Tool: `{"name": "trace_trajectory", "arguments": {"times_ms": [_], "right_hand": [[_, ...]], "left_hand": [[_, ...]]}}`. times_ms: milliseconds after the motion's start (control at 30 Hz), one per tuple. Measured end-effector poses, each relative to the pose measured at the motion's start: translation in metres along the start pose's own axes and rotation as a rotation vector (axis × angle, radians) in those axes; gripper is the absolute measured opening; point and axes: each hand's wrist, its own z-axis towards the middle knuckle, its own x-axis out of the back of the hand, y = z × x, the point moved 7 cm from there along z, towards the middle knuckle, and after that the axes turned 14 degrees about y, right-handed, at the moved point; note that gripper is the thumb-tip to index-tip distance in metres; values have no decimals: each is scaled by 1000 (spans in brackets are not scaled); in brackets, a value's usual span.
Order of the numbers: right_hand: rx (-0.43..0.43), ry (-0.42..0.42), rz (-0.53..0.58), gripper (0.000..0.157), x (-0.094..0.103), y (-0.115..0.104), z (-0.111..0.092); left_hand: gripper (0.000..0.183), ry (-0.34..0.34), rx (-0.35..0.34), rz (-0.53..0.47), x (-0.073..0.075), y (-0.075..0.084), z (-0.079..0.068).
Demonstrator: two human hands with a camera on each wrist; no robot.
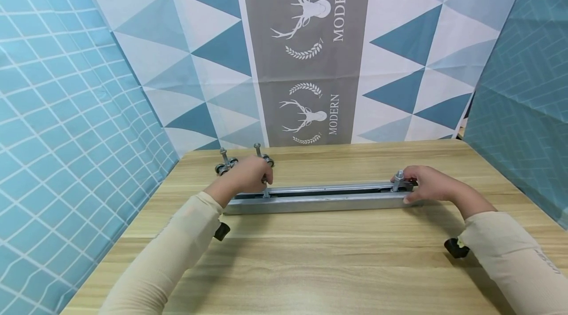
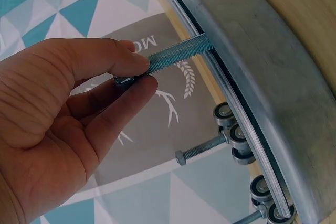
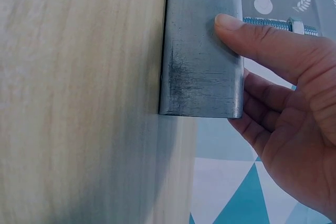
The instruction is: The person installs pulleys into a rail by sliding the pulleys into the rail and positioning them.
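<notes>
A grey metal channel rail [image 1: 328, 203] lies across the wooden table, its slot facing up. My left hand [image 1: 248, 176] is over its left part, thumb and fingertips pinching a threaded bolt [image 2: 178, 55] that stands up out of the slot. At the other end, my right hand [image 1: 429, 185] grips the rail, with the thumb on the near side wall [image 3: 205, 72] and the fingers around the far side. Beside that hand a second bolt [image 1: 398, 182] with a nut rises from the slot. The parts of both bolts inside the rail are mostly hidden.
Behind my left hand, two roller trolleys with upright bolts, one on the left [image 1: 225, 161] and one farther right [image 1: 258, 150], stand on the table [image 1: 319, 261]. A patterned cloth [image 1: 306, 58] hangs along the table's back edge, with blue cloths at both sides.
</notes>
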Motion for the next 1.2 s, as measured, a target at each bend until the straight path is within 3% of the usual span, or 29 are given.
{"name": "trace_trajectory", "arguments": {"times_ms": [233,700,1200], "right_hand": [[-19,1,-12,49,0,3,0],[-6,4,-9,46,-1,3,-1],[-7,4,4,45,-1,2,-1]], "left_hand": [[28,12,-30,16,-3,9,8],[24,-10,8,-19,-15,20,22],[29,16,-31,-37,-19,35,35]]}}
